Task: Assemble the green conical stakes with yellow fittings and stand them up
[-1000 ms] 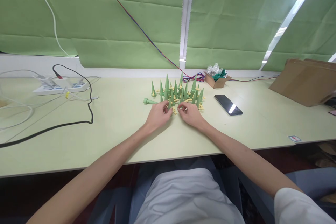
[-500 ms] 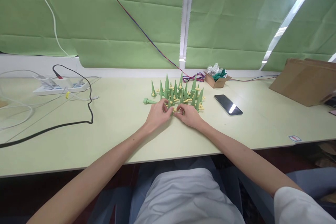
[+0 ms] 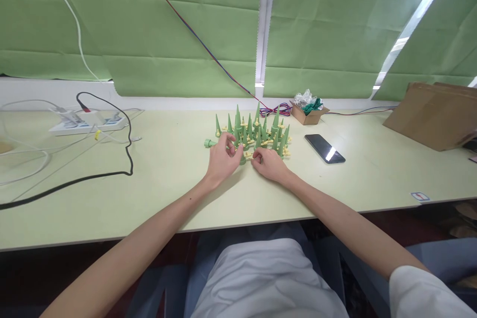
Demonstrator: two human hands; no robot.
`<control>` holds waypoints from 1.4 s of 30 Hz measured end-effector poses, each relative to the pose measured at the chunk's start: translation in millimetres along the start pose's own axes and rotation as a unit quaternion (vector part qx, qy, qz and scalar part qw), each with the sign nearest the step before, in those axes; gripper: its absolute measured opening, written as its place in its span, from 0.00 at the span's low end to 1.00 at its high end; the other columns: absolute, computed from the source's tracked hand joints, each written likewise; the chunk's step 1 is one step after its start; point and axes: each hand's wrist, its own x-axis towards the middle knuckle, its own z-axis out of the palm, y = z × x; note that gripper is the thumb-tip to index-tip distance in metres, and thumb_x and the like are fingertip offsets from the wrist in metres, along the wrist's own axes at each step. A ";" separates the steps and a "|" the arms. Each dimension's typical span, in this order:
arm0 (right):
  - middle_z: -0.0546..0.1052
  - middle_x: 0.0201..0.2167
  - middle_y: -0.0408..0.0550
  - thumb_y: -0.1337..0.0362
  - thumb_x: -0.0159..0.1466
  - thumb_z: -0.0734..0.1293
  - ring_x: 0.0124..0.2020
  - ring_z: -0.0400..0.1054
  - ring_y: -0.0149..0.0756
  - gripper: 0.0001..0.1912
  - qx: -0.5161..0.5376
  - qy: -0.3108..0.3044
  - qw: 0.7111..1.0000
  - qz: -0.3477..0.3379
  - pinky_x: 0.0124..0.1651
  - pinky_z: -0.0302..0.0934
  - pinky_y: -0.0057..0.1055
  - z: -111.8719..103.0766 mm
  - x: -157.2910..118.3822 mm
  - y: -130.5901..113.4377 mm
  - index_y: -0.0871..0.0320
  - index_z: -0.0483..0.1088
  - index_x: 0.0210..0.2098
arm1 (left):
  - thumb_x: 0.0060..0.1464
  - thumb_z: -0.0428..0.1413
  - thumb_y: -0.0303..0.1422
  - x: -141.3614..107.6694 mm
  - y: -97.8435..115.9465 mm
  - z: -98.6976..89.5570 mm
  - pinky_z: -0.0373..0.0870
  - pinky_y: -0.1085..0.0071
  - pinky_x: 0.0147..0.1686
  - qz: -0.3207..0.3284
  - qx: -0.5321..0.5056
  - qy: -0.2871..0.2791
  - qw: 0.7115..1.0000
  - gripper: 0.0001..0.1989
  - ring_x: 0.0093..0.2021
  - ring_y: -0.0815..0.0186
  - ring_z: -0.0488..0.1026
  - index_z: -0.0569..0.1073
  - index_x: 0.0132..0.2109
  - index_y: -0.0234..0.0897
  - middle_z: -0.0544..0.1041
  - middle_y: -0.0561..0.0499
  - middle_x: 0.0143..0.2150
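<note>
Several green cones (image 3: 237, 121) with small yellow pieces stand in a cluster on the pale table. My left hand (image 3: 224, 160) is at the cluster's front left, its thumb and fingers apart, with nothing seen between them. My right hand (image 3: 269, 163) rests at the front of the cluster with its fingers curled together beside a small yellow piece (image 3: 248, 154); whatever the fingertips hold, if anything, is too small to make out. A green piece (image 3: 209, 143) lies on its side left of the cluster, partly behind my left hand.
A black phone (image 3: 325, 148) lies to the right. Behind it stands a small cardboard box (image 3: 308, 115) with plastic and green material. Large cardboard (image 3: 432, 117) is at the far right. A power strip (image 3: 87, 125) and cables occupy the left.
My left hand has opened and drawn slightly away from the front cone, its fingers raised. My right hand has shifted slightly to the right.
</note>
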 end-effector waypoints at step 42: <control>0.75 0.34 0.47 0.56 0.71 0.59 0.29 0.69 0.32 0.12 0.230 0.094 0.962 -0.115 0.32 0.60 0.29 -13.2 -8.4 -13.6 0.57 0.68 0.42 | 0.64 0.49 0.41 -0.2 -4.7 4.5 0.57 0.72 0.24 0.068 -0.002 -0.091 0.993 0.16 0.22 0.71 0.59 0.71 0.32 0.36 0.68 0.54 0.26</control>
